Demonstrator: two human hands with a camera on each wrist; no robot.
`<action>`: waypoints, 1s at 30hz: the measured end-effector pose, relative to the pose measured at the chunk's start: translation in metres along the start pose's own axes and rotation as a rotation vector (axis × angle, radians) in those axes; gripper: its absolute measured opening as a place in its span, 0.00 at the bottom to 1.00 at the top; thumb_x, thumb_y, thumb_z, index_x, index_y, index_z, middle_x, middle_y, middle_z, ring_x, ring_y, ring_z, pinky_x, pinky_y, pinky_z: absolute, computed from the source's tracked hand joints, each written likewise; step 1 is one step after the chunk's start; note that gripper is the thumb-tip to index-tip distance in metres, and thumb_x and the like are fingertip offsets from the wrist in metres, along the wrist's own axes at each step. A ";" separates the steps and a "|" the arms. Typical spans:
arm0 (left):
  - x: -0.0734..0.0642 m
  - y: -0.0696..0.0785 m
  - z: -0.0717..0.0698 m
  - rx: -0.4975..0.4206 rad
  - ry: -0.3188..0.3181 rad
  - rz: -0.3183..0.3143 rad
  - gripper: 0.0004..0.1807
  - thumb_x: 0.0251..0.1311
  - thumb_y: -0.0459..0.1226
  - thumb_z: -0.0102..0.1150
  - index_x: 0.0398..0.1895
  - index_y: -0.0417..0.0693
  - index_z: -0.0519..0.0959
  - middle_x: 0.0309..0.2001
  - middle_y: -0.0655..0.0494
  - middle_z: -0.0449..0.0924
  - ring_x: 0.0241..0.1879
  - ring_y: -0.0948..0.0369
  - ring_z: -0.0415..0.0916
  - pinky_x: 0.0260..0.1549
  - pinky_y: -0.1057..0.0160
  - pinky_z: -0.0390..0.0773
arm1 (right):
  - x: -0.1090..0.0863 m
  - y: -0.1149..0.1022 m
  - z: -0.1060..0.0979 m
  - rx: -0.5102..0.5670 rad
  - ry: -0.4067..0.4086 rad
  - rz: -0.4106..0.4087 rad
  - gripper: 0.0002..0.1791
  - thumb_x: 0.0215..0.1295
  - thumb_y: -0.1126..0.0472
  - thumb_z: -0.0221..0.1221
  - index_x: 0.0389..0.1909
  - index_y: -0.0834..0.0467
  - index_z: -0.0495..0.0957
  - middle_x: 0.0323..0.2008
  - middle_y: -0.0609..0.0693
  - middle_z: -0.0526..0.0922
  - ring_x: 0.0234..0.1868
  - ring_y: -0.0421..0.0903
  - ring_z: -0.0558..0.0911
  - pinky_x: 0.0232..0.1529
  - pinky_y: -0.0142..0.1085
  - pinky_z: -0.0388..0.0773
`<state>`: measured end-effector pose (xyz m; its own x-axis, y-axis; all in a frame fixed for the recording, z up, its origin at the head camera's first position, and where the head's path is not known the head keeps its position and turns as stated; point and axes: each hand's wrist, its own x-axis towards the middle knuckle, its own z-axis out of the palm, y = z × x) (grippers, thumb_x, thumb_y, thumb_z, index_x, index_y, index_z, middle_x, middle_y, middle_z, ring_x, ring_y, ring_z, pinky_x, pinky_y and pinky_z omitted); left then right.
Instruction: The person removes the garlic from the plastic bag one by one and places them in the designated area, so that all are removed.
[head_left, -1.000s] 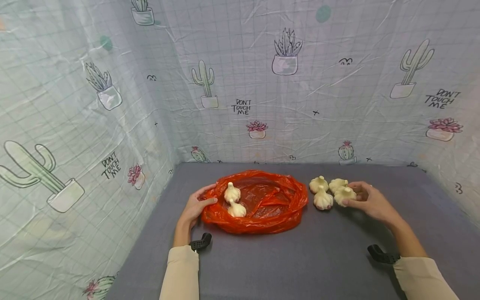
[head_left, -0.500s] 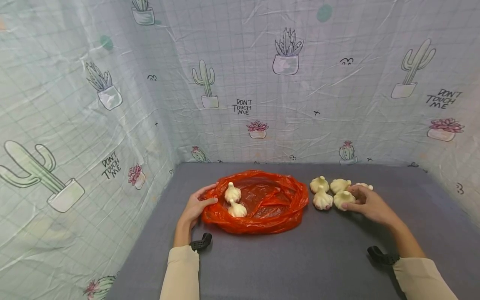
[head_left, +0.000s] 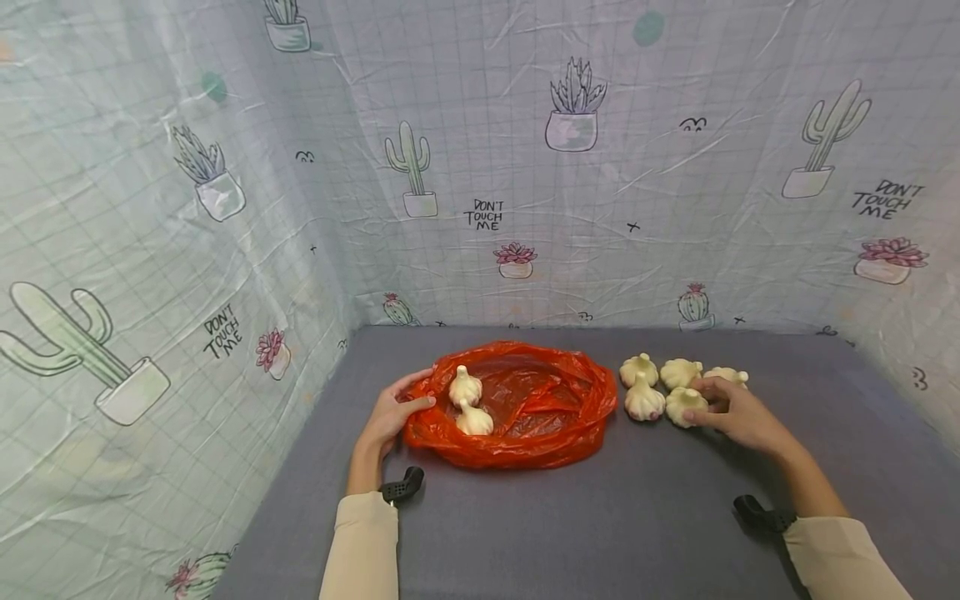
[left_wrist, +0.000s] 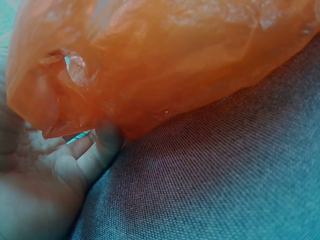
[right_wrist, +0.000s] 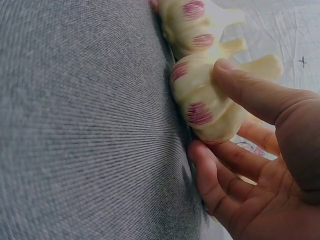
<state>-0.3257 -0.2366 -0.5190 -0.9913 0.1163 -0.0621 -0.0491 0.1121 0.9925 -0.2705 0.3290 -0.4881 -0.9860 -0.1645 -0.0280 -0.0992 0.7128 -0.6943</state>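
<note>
My left hand (head_left: 389, 414) grips the left edge of a red plastic bag (head_left: 558, 450), its thumb over the rim; in the left wrist view the bag (left_wrist: 165, 65) hides part of the fingers. Two garlic bulbs (head_left: 476, 419) lie in the bag's left side, and its mouth gapes upward. To the right of the bag, my right hand (head_left: 742, 412) holds the nearest garlic bulb (head_left: 683, 407) of a group. In the right wrist view its thumb lies on the bulb (right_wrist: 205, 100), with the other fingers around the opposite side, low by the table.
Several other garlic bulbs stand close together: one at the back left (head_left: 638, 371), one in front of it (head_left: 643, 400), one behind the held bulb (head_left: 679, 372) and one farther right (head_left: 727, 375). The grey table (head_left: 570, 533) meets a cactus-print curtain (head_left: 450, 275) behind.
My right hand has shifted slightly left and nearer, and the front bulb has moved a little the same way. The rightmost bulb has come into sight behind the hand. The left hand has stayed put.
</note>
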 end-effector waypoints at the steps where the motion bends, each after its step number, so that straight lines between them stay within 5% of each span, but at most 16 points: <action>1: 0.000 0.000 0.000 0.002 0.000 0.000 0.33 0.61 0.35 0.69 0.71 0.55 0.74 0.72 0.50 0.71 0.64 0.53 0.73 0.57 0.57 0.81 | 0.000 0.000 0.000 0.002 -0.001 0.003 0.37 0.69 0.49 0.66 0.68 0.69 0.66 0.61 0.77 0.74 0.54 0.66 0.82 0.40 0.43 0.81; 9: 0.000 -0.001 -0.001 0.010 0.007 -0.003 0.33 0.61 0.35 0.70 0.71 0.55 0.75 0.72 0.49 0.72 0.64 0.53 0.74 0.57 0.56 0.81 | 0.001 0.000 -0.001 -0.012 -0.016 -0.008 0.38 0.70 0.49 0.64 0.70 0.71 0.65 0.63 0.79 0.72 0.54 0.67 0.82 0.39 0.42 0.81; 30: 0.000 0.000 0.001 -0.002 0.000 -0.001 0.32 0.60 0.35 0.70 0.69 0.56 0.76 0.71 0.51 0.73 0.64 0.54 0.74 0.56 0.57 0.82 | 0.000 0.000 -0.003 0.032 -0.021 -0.042 0.37 0.70 0.53 0.64 0.70 0.70 0.65 0.61 0.76 0.74 0.44 0.50 0.84 0.33 0.37 0.81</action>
<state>-0.3256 -0.2357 -0.5186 -0.9912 0.1165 -0.0636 -0.0508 0.1099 0.9926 -0.2711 0.3310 -0.4866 -0.9780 -0.2080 -0.0130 -0.1357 0.6829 -0.7178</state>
